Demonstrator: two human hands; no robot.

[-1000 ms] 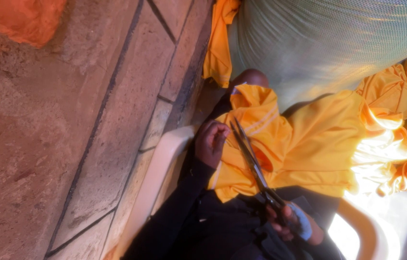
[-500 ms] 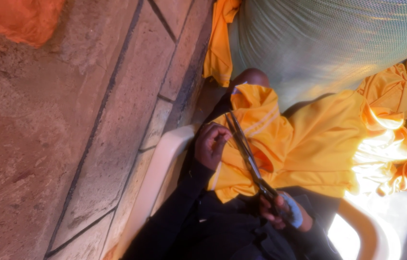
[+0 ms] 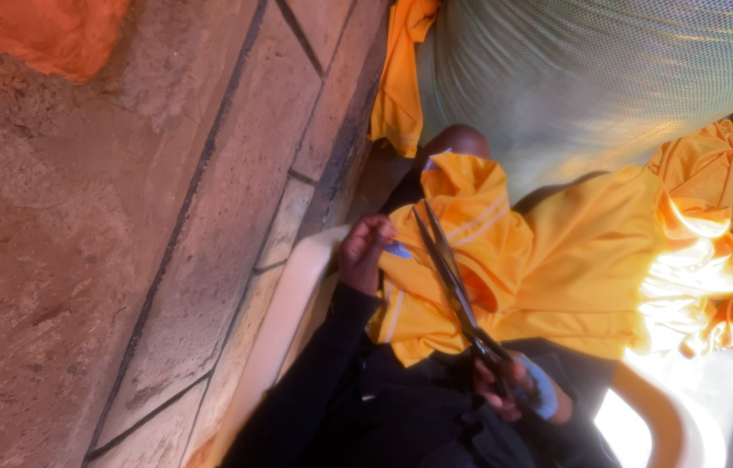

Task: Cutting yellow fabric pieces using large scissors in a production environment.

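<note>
Wall (image 3: 107, 260): rough reddish block wall with dark mortar lines, fills the whole left side of the view.
Sack (image 3: 592, 78): big pale green woven sack up top right, bulging out over the cloth.
Yellow garment (image 3: 557, 269): bright yellow-orange fabric draped across the lap, pale stripes near one edge, more of the same cloth bunched up in the sun at the far right.
Chair (image 3: 284, 303): cream plastic seat edge showing beside the wall and again at bottom right.
Left hand (image 3: 365, 256): fingers curled shut, pinching the garment's edge by a small bluish tag, pulling it toward the wall side. Dark sleeve runs down from it.
Right hand (image 3: 514, 386): fingers closed through the handles of the scissors, low in the frame against dark clothing; something light blue sits at the hand, can't tell what.
Scissors (image 3: 453, 282): long dark blades, slightly parted, lying across the yellow fabric with the tips pointing up toward the folded collar area.
</note>
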